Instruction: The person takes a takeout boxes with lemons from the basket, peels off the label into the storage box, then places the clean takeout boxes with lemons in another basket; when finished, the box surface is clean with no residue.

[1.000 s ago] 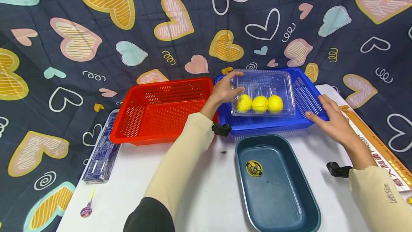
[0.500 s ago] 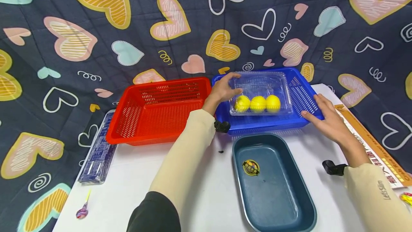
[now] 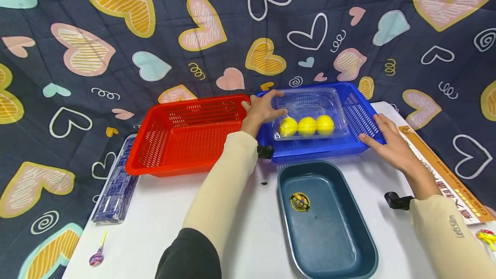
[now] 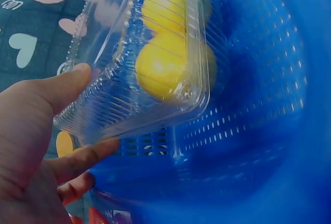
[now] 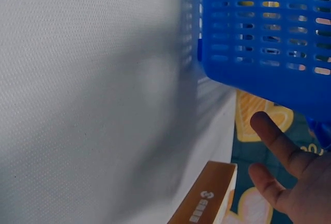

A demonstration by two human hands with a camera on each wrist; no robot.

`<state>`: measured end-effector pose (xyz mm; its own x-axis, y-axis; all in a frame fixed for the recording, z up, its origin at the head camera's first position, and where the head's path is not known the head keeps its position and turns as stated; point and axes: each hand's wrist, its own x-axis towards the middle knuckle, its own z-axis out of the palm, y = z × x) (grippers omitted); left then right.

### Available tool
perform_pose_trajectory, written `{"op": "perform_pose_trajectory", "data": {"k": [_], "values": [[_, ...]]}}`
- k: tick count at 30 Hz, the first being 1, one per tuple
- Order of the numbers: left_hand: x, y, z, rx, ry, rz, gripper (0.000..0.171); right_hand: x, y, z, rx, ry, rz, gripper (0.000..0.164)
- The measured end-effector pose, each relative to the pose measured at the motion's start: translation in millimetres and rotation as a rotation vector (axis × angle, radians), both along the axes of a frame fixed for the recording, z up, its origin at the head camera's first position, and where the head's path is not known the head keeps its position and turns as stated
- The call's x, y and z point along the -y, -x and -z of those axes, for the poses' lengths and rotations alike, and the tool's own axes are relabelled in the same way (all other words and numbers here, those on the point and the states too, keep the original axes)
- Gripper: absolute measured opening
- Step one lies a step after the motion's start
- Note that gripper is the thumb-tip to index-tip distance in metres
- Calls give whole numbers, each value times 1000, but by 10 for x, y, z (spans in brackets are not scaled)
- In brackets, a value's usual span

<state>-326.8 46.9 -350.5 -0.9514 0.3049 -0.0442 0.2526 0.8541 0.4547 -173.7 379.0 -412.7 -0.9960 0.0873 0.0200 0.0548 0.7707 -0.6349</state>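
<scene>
A clear plastic container [image 3: 310, 109] with three yellow balls [image 3: 307, 126] in a row along its near side lies tilted in the blue basket [image 3: 302, 154]. At its left end, my left hand [image 3: 261, 111] grips it; in the left wrist view the thumb [image 4: 67, 87] presses the top edge and other fingers sit under the end wall. My right hand [image 3: 391, 145] is at the basket's right front corner, thumb by the rim and fingers stretched along the outer side. In the right wrist view, two fingers [image 5: 282, 146] are seen just outside the basket wall.
To the left stands a red basket [image 3: 193, 141]. A dark blue-grey tray [image 3: 325, 227] lies in front of the blue basket. A blue-patterned packet [image 3: 114, 188] and lollipop [image 3: 97, 256] lie at left; an orange-and-white box [image 3: 445, 175] and a bright wrapped item [image 3: 487, 238] at right. Heart-patterned cloth hangs behind.
The whole scene has shifted slightly left in the head view. My left hand stays on the container's left end, its fingers a little more spread. The right hand keeps its place at the basket.
</scene>
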Motion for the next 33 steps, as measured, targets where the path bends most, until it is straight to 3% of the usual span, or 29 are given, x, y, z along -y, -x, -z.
{"op": "perform_pose_trajectory", "data": {"k": [7, 19, 24, 33], "values": [[5, 14, 48, -23, 32, -36, 58, 28, 9, -3, -21, 34, -6, 91], [62, 34, 101, 35, -11, 56, 60, 16, -4, -5, -25, 25, 0, 91], [88, 46, 98, 75, -47, 66, 61, 19, -6, -13, -25, 26, -4, 91], [93, 40, 74, 96, 2, 68, 64, 19, -10, -19, -20, 41, -4, 91]]}}
